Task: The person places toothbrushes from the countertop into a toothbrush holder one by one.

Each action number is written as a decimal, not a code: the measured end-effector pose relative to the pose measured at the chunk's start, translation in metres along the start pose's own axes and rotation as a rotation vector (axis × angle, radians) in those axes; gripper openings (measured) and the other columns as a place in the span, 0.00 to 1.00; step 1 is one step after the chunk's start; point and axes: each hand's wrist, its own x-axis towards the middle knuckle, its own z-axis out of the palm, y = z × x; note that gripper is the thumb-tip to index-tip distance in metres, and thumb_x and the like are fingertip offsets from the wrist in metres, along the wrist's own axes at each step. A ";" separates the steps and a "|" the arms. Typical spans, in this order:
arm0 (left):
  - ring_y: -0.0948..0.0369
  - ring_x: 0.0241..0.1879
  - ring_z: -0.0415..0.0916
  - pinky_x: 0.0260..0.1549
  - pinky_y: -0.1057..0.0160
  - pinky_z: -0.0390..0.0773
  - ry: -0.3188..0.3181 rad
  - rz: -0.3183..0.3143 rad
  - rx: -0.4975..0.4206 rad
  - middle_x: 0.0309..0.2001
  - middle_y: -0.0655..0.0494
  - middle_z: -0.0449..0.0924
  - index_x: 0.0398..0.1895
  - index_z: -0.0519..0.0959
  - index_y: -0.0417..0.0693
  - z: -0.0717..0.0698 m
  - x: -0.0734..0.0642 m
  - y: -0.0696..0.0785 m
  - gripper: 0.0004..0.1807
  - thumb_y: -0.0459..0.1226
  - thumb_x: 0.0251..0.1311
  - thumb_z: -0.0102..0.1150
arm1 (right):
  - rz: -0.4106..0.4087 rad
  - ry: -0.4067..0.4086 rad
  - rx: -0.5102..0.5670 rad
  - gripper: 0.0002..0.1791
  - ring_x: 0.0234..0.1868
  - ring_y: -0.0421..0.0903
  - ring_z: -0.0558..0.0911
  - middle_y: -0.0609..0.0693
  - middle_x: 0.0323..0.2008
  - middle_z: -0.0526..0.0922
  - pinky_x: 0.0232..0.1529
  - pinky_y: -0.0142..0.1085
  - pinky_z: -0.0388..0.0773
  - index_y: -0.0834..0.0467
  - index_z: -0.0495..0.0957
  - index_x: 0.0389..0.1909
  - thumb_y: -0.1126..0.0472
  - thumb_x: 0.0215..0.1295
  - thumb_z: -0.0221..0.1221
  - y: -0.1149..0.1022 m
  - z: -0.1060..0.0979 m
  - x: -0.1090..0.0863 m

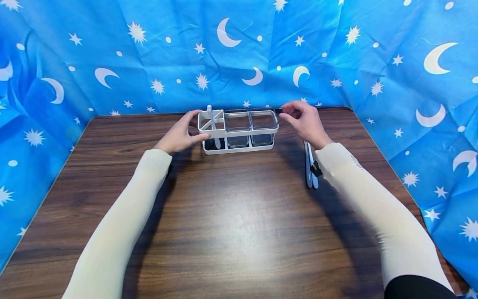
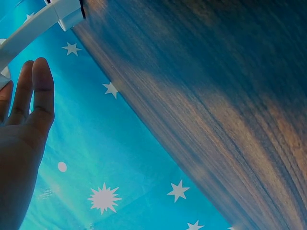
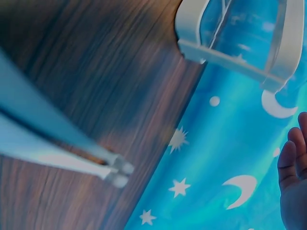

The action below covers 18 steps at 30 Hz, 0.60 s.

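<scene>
A white two-level rack (image 1: pixel 244 133) stands near the back edge of the table. Two clear square cups (image 1: pixel 237 120) sit in its middle and right places, and a pale toothbrush-like stick (image 1: pixel 213 118) leans upright in the divided left compartment. My left hand (image 1: pixel 181 135) grips the rack's left end, thumb at the front and fingers behind. The left wrist view shows those fingers (image 2: pixel 42 88) fairly straight beside the white frame (image 2: pixel 29 33). Just off the rack's right end, my right hand (image 1: pixel 304 122) has loosely bent fingers and no visible object in them.
Two slim long-handled things (image 1: pixel 311 168), one bluish and one white, lie side by side under my right forearm; their kind is unclear. Blue cloth (image 1: pixel 239 54) with moons and stars hangs behind and beside the dark wooden table (image 1: pixel 239 216).
</scene>
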 end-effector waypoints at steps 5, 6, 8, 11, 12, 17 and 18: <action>0.53 0.54 0.66 0.50 0.48 0.72 0.001 -0.001 -0.001 0.62 0.52 0.62 0.72 0.53 0.55 0.001 0.001 -0.001 0.49 0.60 0.51 0.63 | 0.037 0.003 -0.026 0.18 0.43 0.42 0.71 0.45 0.45 0.77 0.46 0.38 0.71 0.51 0.78 0.51 0.49 0.63 0.60 0.011 -0.009 -0.006; 0.53 0.54 0.66 0.50 0.49 0.72 0.001 -0.001 -0.001 0.62 0.52 0.62 0.72 0.52 0.55 0.001 0.001 -0.001 0.49 0.60 0.51 0.63 | 0.048 0.002 -0.033 0.18 0.43 0.43 0.71 0.45 0.45 0.76 0.46 0.38 0.71 0.51 0.78 0.52 0.49 0.63 0.60 0.013 -0.011 -0.007; 0.53 0.54 0.66 0.49 0.49 0.72 -0.001 -0.001 -0.003 0.62 0.51 0.62 0.73 0.52 0.55 0.001 0.001 -0.002 0.49 0.60 0.51 0.63 | 0.066 -0.007 -0.043 0.19 0.44 0.43 0.71 0.46 0.46 0.76 0.46 0.39 0.71 0.51 0.77 0.53 0.49 0.63 0.59 0.016 -0.014 -0.010; 0.53 0.55 0.66 0.49 0.49 0.72 -0.003 0.002 -0.001 0.62 0.52 0.62 0.73 0.52 0.55 0.001 0.001 -0.002 0.49 0.60 0.51 0.63 | 0.094 -0.023 -0.057 0.21 0.44 0.46 0.72 0.48 0.47 0.76 0.46 0.40 0.72 0.53 0.76 0.54 0.48 0.64 0.58 0.021 -0.018 -0.013; 0.53 0.55 0.66 0.49 0.49 0.72 -0.003 0.003 -0.002 0.62 0.51 0.62 0.73 0.52 0.55 0.000 0.001 -0.002 0.49 0.59 0.51 0.63 | 0.104 -0.030 -0.061 0.21 0.44 0.47 0.72 0.49 0.47 0.76 0.46 0.41 0.72 0.54 0.75 0.55 0.48 0.64 0.58 0.023 -0.019 -0.015; 0.53 0.55 0.66 0.49 0.49 0.72 -0.007 0.002 -0.002 0.62 0.51 0.62 0.72 0.52 0.53 0.000 0.000 0.000 0.49 0.58 0.52 0.63 | 0.152 -0.056 -0.083 0.22 0.43 0.49 0.74 0.51 0.46 0.76 0.44 0.41 0.74 0.56 0.75 0.54 0.49 0.64 0.59 0.032 -0.024 -0.020; 0.52 0.56 0.65 0.50 0.49 0.72 -0.007 0.001 0.000 0.63 0.51 0.62 0.72 0.52 0.53 -0.001 0.000 0.001 0.48 0.58 0.53 0.63 | 0.160 -0.061 -0.084 0.22 0.43 0.49 0.74 0.51 0.46 0.76 0.43 0.41 0.74 0.56 0.75 0.54 0.49 0.64 0.59 0.034 -0.025 -0.021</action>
